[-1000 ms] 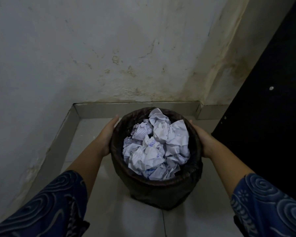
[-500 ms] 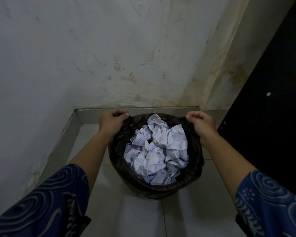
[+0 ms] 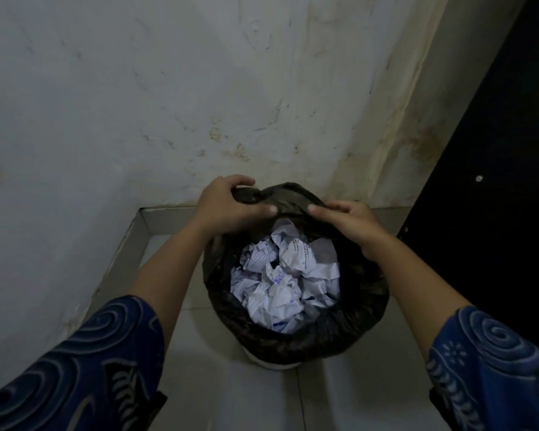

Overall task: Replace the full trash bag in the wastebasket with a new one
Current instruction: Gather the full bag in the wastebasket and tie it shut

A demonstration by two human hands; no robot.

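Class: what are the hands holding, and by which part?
The left hand and right hand both grip the trash bag by the far edge of its open top, bunched above the paper.

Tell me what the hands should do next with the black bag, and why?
Probably gather the near rim too. The left hand and right hand pinch only the far edge of the black bag; its mouth is open over the crumpled paper, and the near rim wraps the wastebasket.

Blue sleeves point(image 3: 75, 368) — pale swirls (one flower)
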